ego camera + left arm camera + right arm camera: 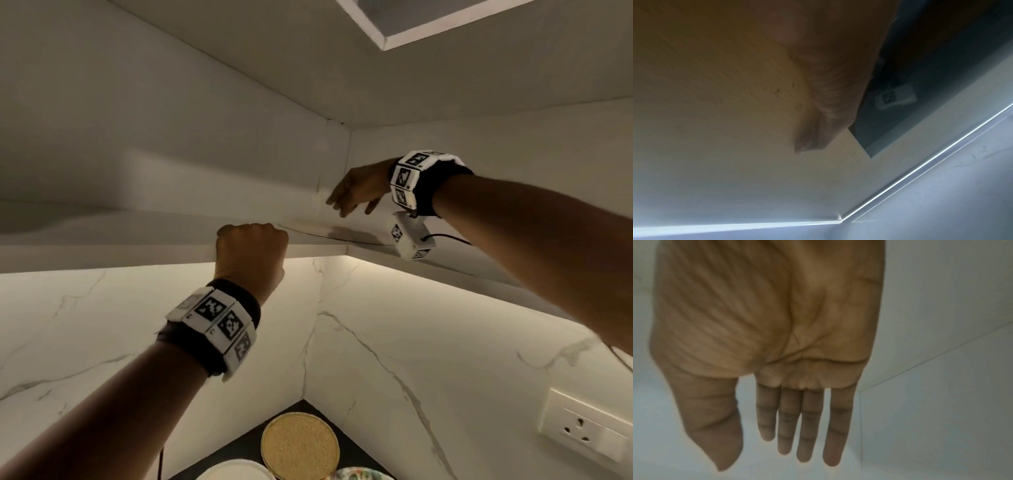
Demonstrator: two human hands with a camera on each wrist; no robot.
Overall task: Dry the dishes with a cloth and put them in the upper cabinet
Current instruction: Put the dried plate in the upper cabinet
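The right hand (356, 192), fingers straight and empty, is hovering just above a plate (329, 231) lying flat on the cabinet shelf (102, 229), while the left hand (251, 250) is clenching on the shelf edge beside it.

a home kitchen: marble backsplash (411, 342), upper cabinet (171, 236), wall socket (582, 428).

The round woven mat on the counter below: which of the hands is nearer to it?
Left. The left hand grips the cabinet's bottom edge, above the round woven mat. The right hand is higher, open inside the cabinet.
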